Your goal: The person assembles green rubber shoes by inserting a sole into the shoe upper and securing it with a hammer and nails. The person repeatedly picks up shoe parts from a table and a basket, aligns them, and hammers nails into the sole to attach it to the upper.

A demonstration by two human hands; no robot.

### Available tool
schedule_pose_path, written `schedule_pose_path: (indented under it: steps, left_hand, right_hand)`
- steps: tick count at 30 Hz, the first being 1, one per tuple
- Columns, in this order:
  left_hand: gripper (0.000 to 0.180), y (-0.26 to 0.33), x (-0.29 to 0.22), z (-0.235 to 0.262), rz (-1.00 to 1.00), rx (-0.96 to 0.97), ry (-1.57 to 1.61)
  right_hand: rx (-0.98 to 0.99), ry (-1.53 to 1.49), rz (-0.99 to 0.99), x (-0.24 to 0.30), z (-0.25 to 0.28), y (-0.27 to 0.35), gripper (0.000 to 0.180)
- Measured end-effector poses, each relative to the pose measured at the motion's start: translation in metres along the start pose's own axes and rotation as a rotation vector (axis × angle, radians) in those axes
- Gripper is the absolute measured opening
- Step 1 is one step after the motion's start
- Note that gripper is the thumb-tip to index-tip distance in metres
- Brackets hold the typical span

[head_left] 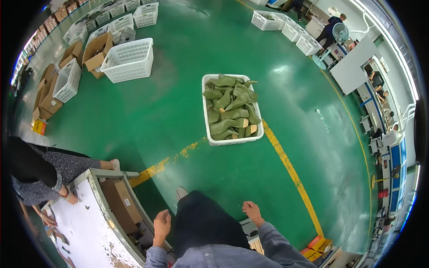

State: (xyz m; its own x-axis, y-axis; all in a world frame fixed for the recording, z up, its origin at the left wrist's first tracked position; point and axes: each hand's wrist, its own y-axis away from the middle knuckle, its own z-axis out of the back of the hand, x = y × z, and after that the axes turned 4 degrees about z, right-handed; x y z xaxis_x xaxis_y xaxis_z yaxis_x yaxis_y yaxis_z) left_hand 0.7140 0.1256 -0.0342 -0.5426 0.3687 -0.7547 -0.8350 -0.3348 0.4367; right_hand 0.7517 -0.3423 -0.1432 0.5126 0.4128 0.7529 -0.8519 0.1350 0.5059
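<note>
My left hand (161, 227) hangs beside my left leg, close to the white-topped workbench (89, 214). Its fingers are curled in and no object shows in them. On the other side of my dark trousers (201, 223), my right hand (253, 212) is held above the green floor, fingers loosely closed with nothing visible inside. Ahead of me on the floor stands a white plastic crate (206, 117), heaped with green shoe lasts (233, 114), a few of which show tan ends. Neither hand touches the crate.
Another person's hands (69, 196) rest on the workbench at left. Cardboard boxes (97, 51) and white crates (129, 62) line the far left. More crates (308, 44) and a fan (340, 32) stand far right. Yellow boxes (318, 246) lie near right. A yellow line (290, 169) crosses the floor.
</note>
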Motion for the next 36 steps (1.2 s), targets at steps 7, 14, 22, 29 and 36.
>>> schedule_pose_path:
  steps: [7, 14, 22, 29, 36]
  left_hand:
    - [0.039, 0.012, 0.088, 0.024, 0.22, -0.155, -0.207]
    - [0.02, 0.08, 0.04, -0.131, 0.61, -0.1, -0.127]
    - [0.019, 0.073, 0.037, -0.235, 1.015, -0.049, -0.034]
    - [0.019, 0.097, 0.092, -0.252, 1.122, -0.157, 0.097]
    - [0.018, 0.109, 0.158, -0.244, 1.083, -0.185, 0.208]
  right_hand:
    - [-0.004, 0.314, 0.028, 0.035, -0.03, -0.11, 0.027]
    - [0.147, 0.897, 0.199, 0.068, -0.053, -0.379, 0.066]
    - [0.44, 1.483, 0.311, 0.022, -0.043, -0.603, 0.035]
    - [0.242, 1.334, 0.137, 0.002, -0.067, -0.598, 0.052]
    - [0.305, 1.365, 0.115, -0.016, -0.079, -0.573, 0.065]
